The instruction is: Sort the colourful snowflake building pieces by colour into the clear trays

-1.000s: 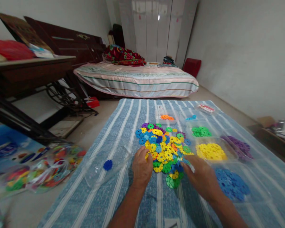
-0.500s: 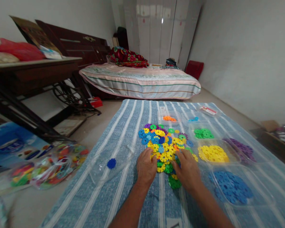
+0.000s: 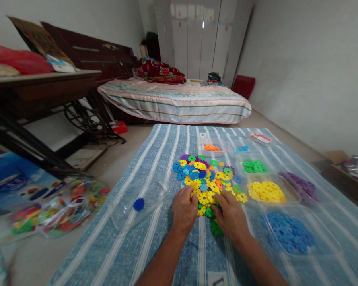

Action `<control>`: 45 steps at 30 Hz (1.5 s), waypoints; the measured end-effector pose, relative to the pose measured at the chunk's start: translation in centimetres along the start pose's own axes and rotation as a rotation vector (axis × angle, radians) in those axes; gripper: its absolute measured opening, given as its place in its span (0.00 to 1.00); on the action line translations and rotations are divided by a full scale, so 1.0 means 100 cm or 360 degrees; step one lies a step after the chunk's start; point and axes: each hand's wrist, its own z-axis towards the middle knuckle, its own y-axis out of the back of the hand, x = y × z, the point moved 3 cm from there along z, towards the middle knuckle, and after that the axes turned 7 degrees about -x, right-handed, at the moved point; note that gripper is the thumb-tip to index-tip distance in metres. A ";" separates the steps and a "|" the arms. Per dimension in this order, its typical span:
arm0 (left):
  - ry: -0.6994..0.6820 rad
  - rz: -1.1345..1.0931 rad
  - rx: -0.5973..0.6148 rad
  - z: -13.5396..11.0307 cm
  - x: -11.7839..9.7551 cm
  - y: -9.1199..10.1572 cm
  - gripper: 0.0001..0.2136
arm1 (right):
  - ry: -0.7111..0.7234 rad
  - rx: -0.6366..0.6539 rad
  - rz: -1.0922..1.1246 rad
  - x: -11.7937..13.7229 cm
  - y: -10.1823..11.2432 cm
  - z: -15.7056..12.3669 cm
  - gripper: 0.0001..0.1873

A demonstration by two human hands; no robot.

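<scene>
A heap of flower-shaped plastic discs [image 3: 203, 186] in yellow, green, blue, orange and purple lies on a striped blue cloth. My left hand [image 3: 185, 209] is at the heap's near left side, its fingers curled in, with a yellow disc [image 3: 192, 184] by the fingertips. On the near right side, my right hand [image 3: 232, 214] has its fingers bent and the thumb close to the forefinger; what lies between them is hidden. Below the right thumb is a dark green disc [image 3: 215, 228].
On the right stand clear boxes of blue discs [image 3: 289, 233], yellow discs [image 3: 266, 192], purple discs [image 3: 301, 186] and green discs [image 3: 253, 167]. Farther back are orange discs [image 3: 211, 147] and light-blue pieces [image 3: 242, 148]. A clear container [image 3: 122, 214] with one dark blue disc [image 3: 139, 204] lies left.
My right hand has shifted slightly left over the heap, and its fingers have moved among the discs. My left hand stays nearly in place. The view has tilted a little.
</scene>
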 end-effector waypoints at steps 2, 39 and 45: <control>-0.0001 -0.0008 -0.0013 0.000 -0.001 0.001 0.10 | 0.0015 -0.0018 0.0027 0.001 0.001 -0.002 0.13; 0.0050 -0.0117 0.0185 0.003 -0.014 0.009 0.09 | 0.0229 0.0002 0.0093 0.030 0.005 0.010 0.10; 0.0101 -0.0067 0.0218 0.003 -0.012 0.009 0.13 | 0.0316 -0.0113 0.0081 0.031 0.009 0.009 0.10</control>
